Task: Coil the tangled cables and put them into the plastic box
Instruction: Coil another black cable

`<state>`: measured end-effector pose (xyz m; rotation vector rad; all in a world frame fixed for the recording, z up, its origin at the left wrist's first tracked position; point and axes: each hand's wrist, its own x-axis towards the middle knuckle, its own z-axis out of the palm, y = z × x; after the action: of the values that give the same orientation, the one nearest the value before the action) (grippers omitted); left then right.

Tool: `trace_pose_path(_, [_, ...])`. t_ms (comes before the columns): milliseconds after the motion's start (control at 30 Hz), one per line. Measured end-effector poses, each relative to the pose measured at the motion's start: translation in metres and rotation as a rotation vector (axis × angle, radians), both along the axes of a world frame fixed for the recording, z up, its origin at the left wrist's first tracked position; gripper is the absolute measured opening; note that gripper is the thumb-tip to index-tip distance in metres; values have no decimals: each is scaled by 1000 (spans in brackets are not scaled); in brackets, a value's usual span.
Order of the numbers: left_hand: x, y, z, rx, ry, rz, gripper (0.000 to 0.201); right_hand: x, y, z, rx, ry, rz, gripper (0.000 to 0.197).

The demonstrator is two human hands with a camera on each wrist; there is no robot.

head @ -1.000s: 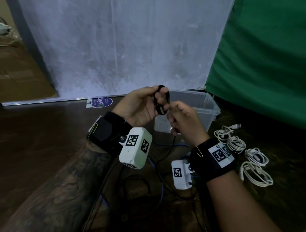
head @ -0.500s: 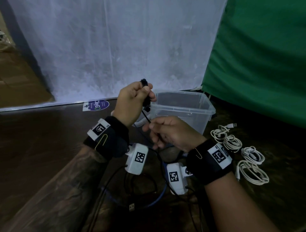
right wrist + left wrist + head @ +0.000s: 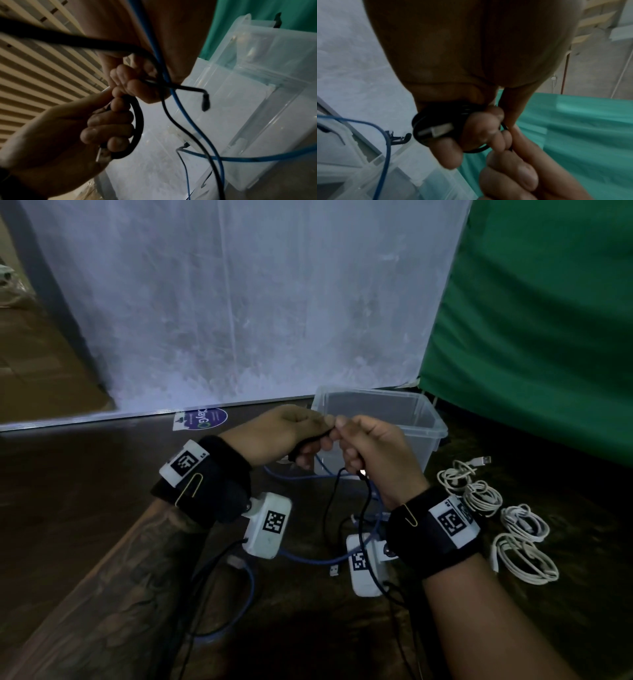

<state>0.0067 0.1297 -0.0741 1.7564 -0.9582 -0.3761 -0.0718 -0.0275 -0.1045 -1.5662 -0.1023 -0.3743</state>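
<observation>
Lying nearest, a blue cable (image 3: 246, 587) is left loose on the floor, with white coiled cables (image 3: 513, 529) set right. Farther on, a small black coil (image 3: 436, 129) is gripped by the left hand (image 3: 284, 433), its tail pinched by the right hand (image 3: 373, 453). Beyond, nothing can be seen yet inside the clear plastic box (image 3: 428, 419).

Black cable (image 3: 363, 510) and blue cable (image 3: 310, 558) before clear plastic box (image 3: 434, 429); white cables (image 3: 520, 537) right of box; green cloth (image 3: 534, 320) behind; black-and-white checker tags (image 3: 274, 522) nearer than box.
</observation>
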Motion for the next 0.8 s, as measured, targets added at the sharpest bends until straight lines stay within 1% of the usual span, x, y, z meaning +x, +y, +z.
trace_pose_path(100, [1,4,5,-85,23,54,39,4,-5,-3,-87,14,28,13])
trace_pose_path(167, [4,8,11,-220,124,116,41,7,-12,-7,-120,97,118,10])
trace_pose_path(233, [8,14,18,-392,248,127,40,6,-14,-14,-259,226,224,5])
trace_pose_path(267, [10,16,21,-448,280,129,40,5,-13,-17,-342,276,264,5])
trace_pose_path(300, [12,18,22,-467,287,141,40,4,-11,-19,-386,299,287,12])
trace_pose_path(333, [14,19,21,-456,273,158,39,5,-10,-19,-371,298,288,18])
trace_pose_path(433, [14,17,17,-359,189,214,38,8,-12,-11,-235,231,205,38])
trace_pose_path(500, [11,14,15,-290,140,281,41,9,-15,-6,-63,192,116,44])
trace_pose_path(533, [10,12,14,-264,121,316,42,10,-17,-6,11,169,38,43])
trace_pose_path(600, [9,11,13,-229,111,346,44,9,-21,-6,98,92,-202,33])
trace_pose_path(667, [9,12,12,-203,130,350,44,10,-27,-6,110,9,-436,26])
trace_pose_path(700, [9,12,11,-184,139,343,44,12,-30,-7,109,-22,-492,25])
trace_pose_path(733, [9,12,10,-162,145,328,44,13,-31,-7,107,-45,-493,22])
trace_pose_path(767, [9,10,9,-140,152,303,45,15,-32,-7,89,-53,-452,19])
trace_pose_path(800, [8,8,7,-122,165,270,45,15,-29,-7,38,-52,-397,21])
